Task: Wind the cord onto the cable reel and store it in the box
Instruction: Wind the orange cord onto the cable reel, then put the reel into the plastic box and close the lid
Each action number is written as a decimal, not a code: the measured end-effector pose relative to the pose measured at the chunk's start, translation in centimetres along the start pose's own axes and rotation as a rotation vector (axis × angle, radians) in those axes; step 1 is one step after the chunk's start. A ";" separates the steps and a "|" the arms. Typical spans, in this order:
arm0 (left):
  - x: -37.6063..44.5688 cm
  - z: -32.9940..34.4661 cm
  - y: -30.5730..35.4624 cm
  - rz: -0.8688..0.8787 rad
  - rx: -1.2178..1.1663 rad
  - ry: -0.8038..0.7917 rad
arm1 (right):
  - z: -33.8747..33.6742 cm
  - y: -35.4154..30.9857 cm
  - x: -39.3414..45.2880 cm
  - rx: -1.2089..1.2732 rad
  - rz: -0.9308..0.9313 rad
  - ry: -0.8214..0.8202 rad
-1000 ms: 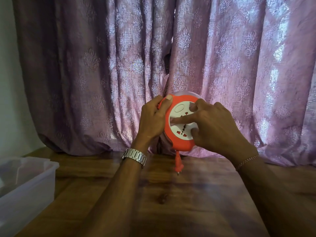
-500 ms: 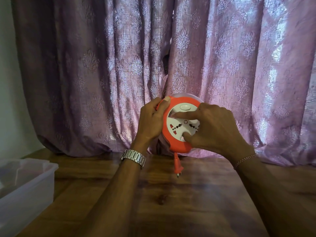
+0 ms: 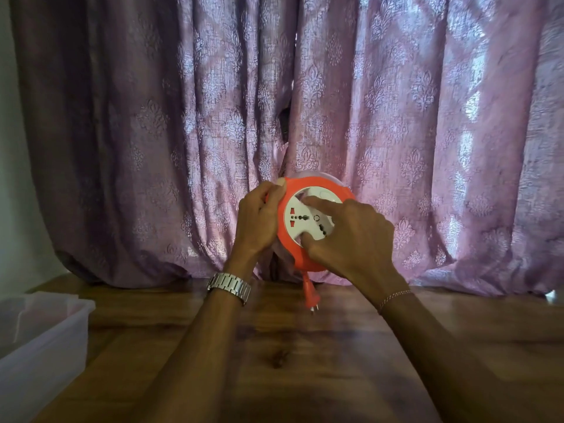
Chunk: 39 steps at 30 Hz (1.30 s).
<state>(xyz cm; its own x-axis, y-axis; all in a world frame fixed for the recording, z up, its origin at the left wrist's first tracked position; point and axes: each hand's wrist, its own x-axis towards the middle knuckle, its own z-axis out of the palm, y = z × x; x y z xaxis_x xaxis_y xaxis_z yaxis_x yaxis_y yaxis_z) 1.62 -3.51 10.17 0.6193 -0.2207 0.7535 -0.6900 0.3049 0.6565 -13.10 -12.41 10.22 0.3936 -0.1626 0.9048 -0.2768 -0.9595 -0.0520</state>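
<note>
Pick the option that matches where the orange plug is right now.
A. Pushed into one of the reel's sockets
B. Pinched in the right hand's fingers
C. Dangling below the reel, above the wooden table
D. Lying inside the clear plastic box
C: the orange plug hangs on a short bit of cord under the cable reel, above the table, with neither hand touching it.

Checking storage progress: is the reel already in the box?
No, both hands hold the reel above the table, while the box sits apart at left.

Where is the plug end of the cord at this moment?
In the head view, the orange plug hangs just below the cable reel, near centre frame above the wooden table, between the two wrists.
</note>
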 end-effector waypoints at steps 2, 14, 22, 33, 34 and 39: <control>0.0 0.0 0.3 -0.018 -0.022 0.012 | -0.4 0.3 0.3 0.008 -0.084 -0.035; -1.1 0.5 2.3 -0.073 -0.078 0.038 | -1.0 1.4 -1.9 0.786 0.539 0.141; -4.6 -0.4 4.1 -0.122 -0.157 0.100 | -1.7 -1.4 -4.9 1.632 0.838 -0.171; -9.8 -6.1 6.8 -0.155 0.071 0.167 | -3.0 -6.4 -8.1 1.777 0.853 -0.117; -10.1 -6.9 7.2 -0.155 0.121 0.178 | -3.1 -6.9 -8.3 1.790 0.849 -0.122; -12.1 -12.7 8.3 -0.067 0.708 0.158 | -3.3 -9.0 -8.5 1.834 0.850 -0.154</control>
<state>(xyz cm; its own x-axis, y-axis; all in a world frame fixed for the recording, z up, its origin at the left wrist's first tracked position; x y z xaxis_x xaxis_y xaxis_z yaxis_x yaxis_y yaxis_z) -6.81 13.48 5.99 0.6786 -0.0657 0.7316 -0.6927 -0.3885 0.6076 -16.85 -1.63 4.44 0.7526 -0.5275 0.3941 0.6044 0.3157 -0.7315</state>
